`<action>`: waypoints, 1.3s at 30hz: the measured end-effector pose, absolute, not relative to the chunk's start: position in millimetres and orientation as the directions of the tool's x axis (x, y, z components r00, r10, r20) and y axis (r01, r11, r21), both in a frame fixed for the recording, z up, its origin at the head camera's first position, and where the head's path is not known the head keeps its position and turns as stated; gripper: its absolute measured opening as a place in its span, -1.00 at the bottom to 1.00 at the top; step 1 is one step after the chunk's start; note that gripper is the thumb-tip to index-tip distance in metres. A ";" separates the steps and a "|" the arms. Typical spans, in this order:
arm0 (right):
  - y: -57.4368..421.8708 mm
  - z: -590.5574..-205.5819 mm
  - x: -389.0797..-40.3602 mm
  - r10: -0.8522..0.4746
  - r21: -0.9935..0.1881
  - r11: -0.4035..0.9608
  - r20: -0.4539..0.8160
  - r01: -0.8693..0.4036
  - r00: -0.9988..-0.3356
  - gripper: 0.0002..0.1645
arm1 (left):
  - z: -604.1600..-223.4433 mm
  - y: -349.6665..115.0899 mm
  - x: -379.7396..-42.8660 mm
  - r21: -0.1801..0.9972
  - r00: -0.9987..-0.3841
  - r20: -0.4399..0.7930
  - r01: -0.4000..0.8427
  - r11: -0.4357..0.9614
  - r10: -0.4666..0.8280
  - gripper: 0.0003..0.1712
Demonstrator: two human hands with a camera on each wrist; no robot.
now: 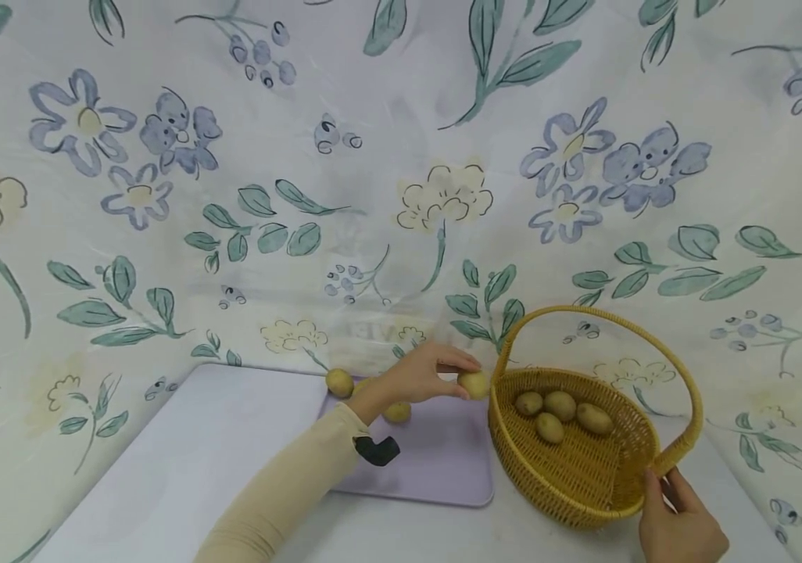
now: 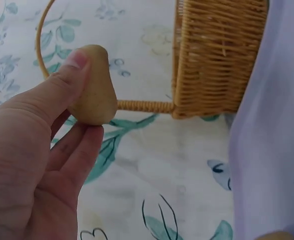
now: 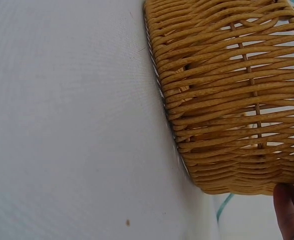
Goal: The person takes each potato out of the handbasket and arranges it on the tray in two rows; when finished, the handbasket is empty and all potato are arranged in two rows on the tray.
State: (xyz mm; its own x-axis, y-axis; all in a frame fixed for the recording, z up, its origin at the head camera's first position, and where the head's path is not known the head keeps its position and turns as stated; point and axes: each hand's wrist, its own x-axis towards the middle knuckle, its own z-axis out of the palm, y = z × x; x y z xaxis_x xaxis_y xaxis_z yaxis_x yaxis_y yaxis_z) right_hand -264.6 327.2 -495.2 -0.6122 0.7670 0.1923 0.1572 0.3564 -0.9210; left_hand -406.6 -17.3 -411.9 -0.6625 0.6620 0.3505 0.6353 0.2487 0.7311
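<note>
My left hand (image 1: pixel 411 377) pinches a potato (image 1: pixel 474 384) between thumb and fingers, just left of the wicker basket (image 1: pixel 524 473). The left wrist view shows this potato (image 2: pixel 95 85) upright, with the thumb on one side and fingertips below. Several potatoes (image 1: pixel 560 407) lie inside the basket, toward its back left. My right hand (image 1: pixel 684 525) grips the basket rim at the near base of its arched handle (image 1: pixel 692 422). In the right wrist view only some of the right hand's fingers (image 3: pixel 288 212) show, against the basket's edge.
A light purple tray (image 1: pixel 436 477) lies left of the basket. On its back part are potatoes (image 1: pixel 339 382), one partly hidden behind the left arm. A floral cloth (image 1: pixel 373 195) hangs behind the white table (image 1: pixel 183 446).
</note>
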 end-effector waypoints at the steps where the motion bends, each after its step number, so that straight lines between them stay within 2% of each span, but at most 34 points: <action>1: 327.1 -495.1 -264.4 0.771 -0.920 0.350 0.176 0.175 -0.612 -0.48 | -413.0 -20.9 -405.1 0.728 -0.665 0.354 0.638 0.253 0.658 -0.48; 12: 327.3 -492.8 -266.5 0.789 -0.886 0.324 0.060 0.331 -0.612 -0.43 | -424.0 -50.8 -398.3 0.700 -0.725 0.318 0.614 0.364 0.611 -0.48; 21: 329.6 -491.6 -266.6 0.778 -0.859 0.353 0.049 0.371 -0.626 -0.39 | -442.2 -59.6 -404.7 0.727 -0.787 0.248 0.537 0.428 0.565 -0.48; 29: 328.9 -490.4 -265.1 0.767 -0.851 0.370 0.055 0.372 -0.639 -0.34 | -460.2 -60.3 -410.6 0.654 -0.757 0.244 0.590 0.473 0.607 -0.52; 33: 329.7 -490.9 -266.1 0.768 -0.865 0.347 0.041 0.362 -0.639 -0.32 | -470.1 -59.4 -413.8 0.632 -0.766 0.226 0.585 0.508 0.602 -0.51; 39: 332.7 -489.7 -267.8 0.772 -0.848 0.321 -0.024 0.422 -0.635 -0.30 | -479.9 -59.4 -417.4 0.616 -0.784 0.207 0.569 0.545 0.585 -0.48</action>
